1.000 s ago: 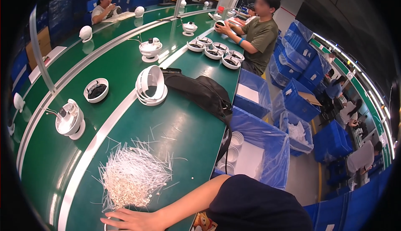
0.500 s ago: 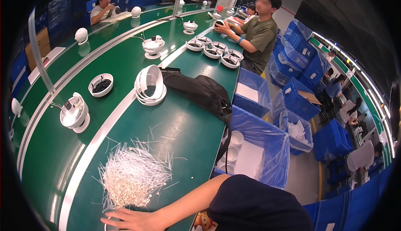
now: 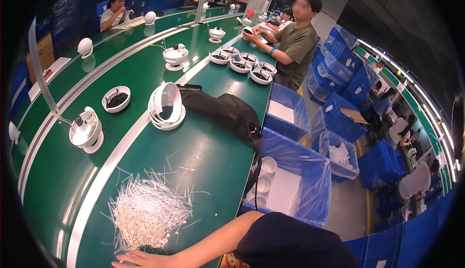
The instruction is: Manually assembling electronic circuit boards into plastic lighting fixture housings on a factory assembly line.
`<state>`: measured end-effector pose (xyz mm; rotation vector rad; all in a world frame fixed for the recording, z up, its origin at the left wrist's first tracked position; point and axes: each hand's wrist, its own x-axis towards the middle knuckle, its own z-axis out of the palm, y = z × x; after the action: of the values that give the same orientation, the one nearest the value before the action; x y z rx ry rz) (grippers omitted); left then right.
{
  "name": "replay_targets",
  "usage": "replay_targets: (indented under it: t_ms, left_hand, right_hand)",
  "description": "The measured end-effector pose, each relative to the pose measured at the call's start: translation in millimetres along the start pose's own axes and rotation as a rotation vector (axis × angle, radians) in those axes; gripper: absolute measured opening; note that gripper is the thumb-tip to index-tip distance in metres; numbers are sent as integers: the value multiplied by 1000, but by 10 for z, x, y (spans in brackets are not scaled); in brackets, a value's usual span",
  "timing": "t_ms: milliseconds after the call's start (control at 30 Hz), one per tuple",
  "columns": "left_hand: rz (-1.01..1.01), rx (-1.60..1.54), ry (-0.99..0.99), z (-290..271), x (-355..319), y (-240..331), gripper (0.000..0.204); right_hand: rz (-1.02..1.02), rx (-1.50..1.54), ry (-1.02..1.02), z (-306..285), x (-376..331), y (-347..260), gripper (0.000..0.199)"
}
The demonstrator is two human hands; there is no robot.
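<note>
My right hand [image 3: 140, 259] lies low at the bottom edge, palm down, its fingers curved over a sliver of white. The lower edge cuts the hand off, so what the fingers hold is mostly hidden. Just beyond the fingers is a heap of thin white cable ties [image 3: 151, 205], their small cream heads bunched at the near end. Farther up the bench, nested white rings [image 3: 167, 107] stand tilted beside a black bag [image 3: 220, 109]. My left hand is out of view.
On the green belt [image 3: 53, 190] stand white round-based units [image 3: 87, 131] with wires, and a white bowl [image 3: 116, 99] with black parts. Several similar bowls [image 3: 240, 65] sit near a co-worker [image 3: 298, 40] holding one. Blue lined bins [image 3: 315, 190] line the bench's right side.
The view has shifted, so the bench things sit slightly left. My right hand appears lower and more cut off, its fingers less spread.
</note>
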<state>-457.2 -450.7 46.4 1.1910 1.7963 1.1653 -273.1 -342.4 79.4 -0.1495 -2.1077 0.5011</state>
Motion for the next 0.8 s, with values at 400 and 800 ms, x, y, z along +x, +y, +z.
replay_targets:
  t_ms: [400,800]
  left_hand:
    - [-164,-282,-207,189,440,-490,31]
    - [-52,-778,-288,546,690,-948,48]
  right_hand:
    - [54,-36,142,-35,12,-86,55]
    - [118,90,-93,-284,17,-21,74]
